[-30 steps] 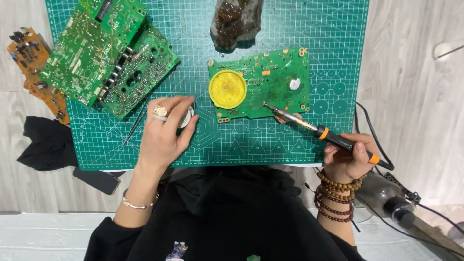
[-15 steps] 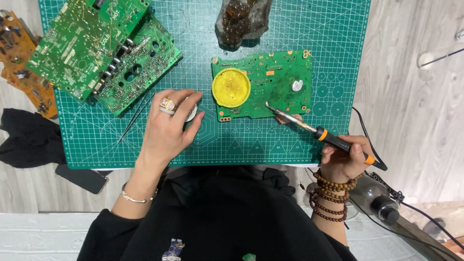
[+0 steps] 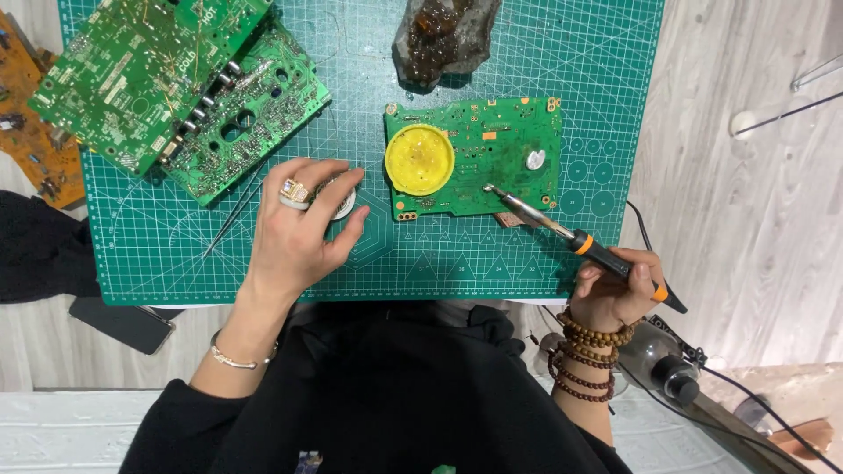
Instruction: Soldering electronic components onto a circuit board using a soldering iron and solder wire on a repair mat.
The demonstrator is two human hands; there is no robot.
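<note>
My right hand (image 3: 615, 294) grips a soldering iron (image 3: 584, 246) with a black and orange handle; its metal tip rests on a small green circuit board (image 3: 492, 154) that carries a round yellow part (image 3: 420, 159). My left hand (image 3: 299, 233), with a ring on one finger, lies on the green cutting mat (image 3: 369, 254) with its fingers over a small round silvery spool (image 3: 341, 200). Thin metal tweezers (image 3: 230, 219) lie just left of that hand.
Two larger green circuit boards (image 3: 167, 79) are stacked at the mat's upper left, with an orange board (image 3: 31, 140) beside them. A dark brown lump (image 3: 443, 35) sits at the top of the mat. A black phone (image 3: 123, 323) and black cloth (image 3: 44, 246) lie at the left; cables run at the right.
The view has shifted slightly. The soldering iron tip has moved onto the small green board. My left hand stays over the spool.
</note>
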